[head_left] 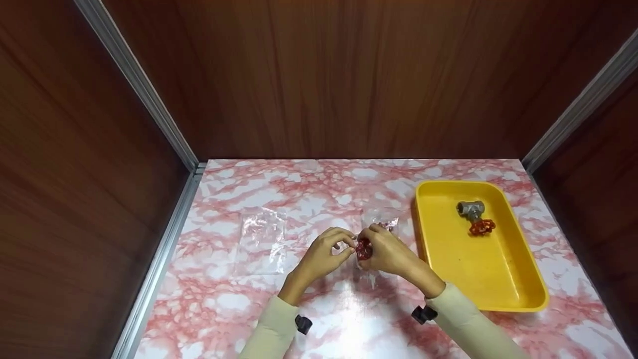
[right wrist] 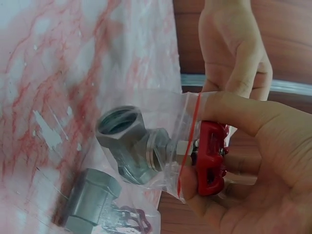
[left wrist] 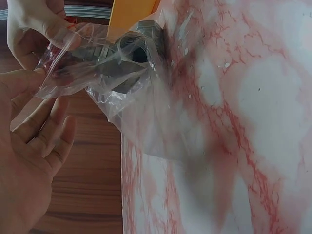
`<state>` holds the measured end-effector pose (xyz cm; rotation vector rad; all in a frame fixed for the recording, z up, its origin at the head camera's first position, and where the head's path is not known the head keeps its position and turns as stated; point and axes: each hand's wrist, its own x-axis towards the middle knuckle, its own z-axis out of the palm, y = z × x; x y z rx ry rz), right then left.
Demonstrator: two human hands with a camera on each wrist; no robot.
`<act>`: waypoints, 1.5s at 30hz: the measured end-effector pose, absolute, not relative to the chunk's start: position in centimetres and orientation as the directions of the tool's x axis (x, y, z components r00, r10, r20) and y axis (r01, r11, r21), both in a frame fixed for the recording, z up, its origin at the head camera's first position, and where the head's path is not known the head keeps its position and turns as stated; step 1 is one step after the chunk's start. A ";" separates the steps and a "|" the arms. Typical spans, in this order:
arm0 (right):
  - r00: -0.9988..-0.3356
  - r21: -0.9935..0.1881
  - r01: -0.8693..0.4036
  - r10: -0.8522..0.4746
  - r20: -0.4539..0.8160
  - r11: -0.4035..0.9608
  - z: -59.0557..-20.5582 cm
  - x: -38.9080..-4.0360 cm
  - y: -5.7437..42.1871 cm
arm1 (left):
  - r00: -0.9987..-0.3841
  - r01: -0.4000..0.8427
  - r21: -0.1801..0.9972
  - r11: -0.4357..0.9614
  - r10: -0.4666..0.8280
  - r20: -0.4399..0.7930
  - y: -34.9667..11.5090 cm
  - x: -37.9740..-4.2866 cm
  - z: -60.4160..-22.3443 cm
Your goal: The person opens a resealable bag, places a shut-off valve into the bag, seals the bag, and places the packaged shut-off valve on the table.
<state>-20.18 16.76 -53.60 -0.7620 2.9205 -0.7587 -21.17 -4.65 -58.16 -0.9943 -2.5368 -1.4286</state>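
A gate valve with a grey metal body (right wrist: 124, 146) and a red handwheel (right wrist: 210, 158) sits partly inside a clear zip bag (left wrist: 141, 105) with a red strip at its mouth. My right hand (head_left: 386, 252) grips the valve by its handwheel, which sticks out past the strip. From the other side, my left hand (head_left: 321, 254) pinches the bag's edge near the mouth, its other fingers spread loosely in the left wrist view. Below the held valve, a second bagged valve (right wrist: 95, 197) lies on the table.
To the right stands a yellow tray (head_left: 478, 279) with an unbagged red-wheeled valve (head_left: 473, 217) in it. A flat clear bag (head_left: 261, 244) lies left of my hands. Wood-grain panels (head_left: 319, 80) enclose the marbled red-and-white table (head_left: 209, 299) at the back and sides.
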 end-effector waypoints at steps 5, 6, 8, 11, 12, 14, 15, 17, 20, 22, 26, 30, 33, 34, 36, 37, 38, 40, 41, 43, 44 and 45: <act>-0.888 -0.452 -0.442 -0.450 0.096 0.775 -53.8 -20.1 16.7 | -0.791 0.562 0.740 0.369 0.501 0.351 -4.7 -21.0 -58.2; -0.889 -0.455 -0.438 -0.448 0.093 0.776 -53.9 -20.1 16.7 | -0.791 0.562 0.740 0.370 0.501 0.350 -4.7 -21.0 -58.2; -0.889 -0.460 -0.437 -0.449 0.091 0.773 -54.0 -20.1 16.7 | -0.792 0.562 0.735 0.380 0.502 0.347 -4.7 -21.0 -58.2; -0.884 -0.464 -0.445 -0.458 0.092 0.766 -54.3 -20.2 16.6 | -0.794 0.562 0.728 0.393 0.504 0.341 -4.7 -20.9 -58.3; -0.882 -0.465 -0.449 -0.462 0.094 0.763 -54.3 -20.2 16.6 | -0.794 0.561 0.728 0.395 0.504 0.339 -4.7 -20.9 -58.3; -0.878 -0.475 -0.453 -0.468 0.095 0.754 -54.5 -20.3 16.7 | -0.793 0.565 0.722 0.399 0.505 0.342 -4.7 -20.9 -58.4; -0.878 -0.482 -0.453 -0.470 0.093 0.750 -54.6 -20.3 16.7 | -0.792 0.566 0.722 0.398 0.505 0.342 -4.7 -20.9 -58.4; -0.874 -0.488 -0.459 -0.477 0.097 0.742 -54.8 -20.3 16.7 | -0.792 0.565 0.723 0.398 0.507 0.340 -4.7 -20.9 -58.5; -0.867 -0.500 -0.469 -0.488 0.104 0.727 -55.0 -20.3 16.7 | -0.794 0.559 0.728 0.397 0.507 0.334 -4.7 -20.9 -58.5; -0.860 -0.504 -0.481 -0.497 0.114 0.717 -55.2 -20.3 16.8 | -0.796 0.557 0.729 0.398 0.505 0.333 -4.7 -20.9 -58.6; -0.852 -0.518 -0.492 -0.508 0.124 0.699 -55.5 -20.2 16.8 | -0.798 0.558 0.727 0.400 0.498 0.339 -4.7 -20.9 -58.7; -0.844 -0.507 -0.508 -0.519 0.132 0.697 -55.5 -20.1 16.9 | -0.802 0.553 0.728 0.404 0.494 0.335 -4.8 -20.9 -58.7; -0.834 -0.479 -0.533 -0.529 0.157 0.698 -55.4 -20.0 17.0 | -0.804 0.554 0.724 0.411 0.491 0.337 -4.8 -20.9 -58.7; -0.832 -0.469 -0.538 -0.530 0.165 0.700 -55.4 -19.9 17.0 | -0.805 0.552 0.725 0.412 0.489 0.335 -4.9 -20.9 -58.7; -0.830 -0.449 -0.547 -0.528 0.180 0.706 -55.4 -19.8 17.1 | -0.810 0.545 0.728 0.416 0.486 0.328 -4.9 -20.9 -58.7; -0.829 -0.442 -0.550 -0.527 0.188 0.709 -55.5 -19.8 17.0 | -0.811 0.542 0.730 0.416 0.486 0.325 -4.9 -20.9 -58.7; -0.830 -0.436 -0.551 -0.523 0.194 0.711 -55.5 -19.7 17.0 | -0.813 0.538 0.733 0.416 0.486 0.320 -4.9 -20.9 -58.7; -0.835 -0.442 -0.544 -0.511 0.203 0.713 -55.7 -19.5 17.0 | -0.814 0.535 0.736 0.415 0.487 0.317 -4.9 -20.8 -58.7; -0.837 -0.450 -0.541 -0.504 0.212 0.710 -55.8 -19.4 17.0 | -0.812 0.537 0.737 0.411 0.488 0.319 -4.9 -20.8 -58.7; -0.845 -0.484 -0.528 -0.485 0.224 0.697 -56.0 -19.2 16.9 | -0.808 0.542 0.739 0.400 0.488 0.329 -4.9 -20.8 -58.7; -0.850 -0.502 -0.521 -0.475 0.229 0.691 -56.1 -19.1 16.9 | -0.806 0.546 0.738 0.396 0.488 0.335 -5.0 -20.9 -58.8; -0.856 -0.518 -0.511 -0.463 0.232 0.686 -56.2 -19.0 16.9 | -0.805 0.549 0.737 0.394 0.486 0.340 -5.0 -20.9 -58.8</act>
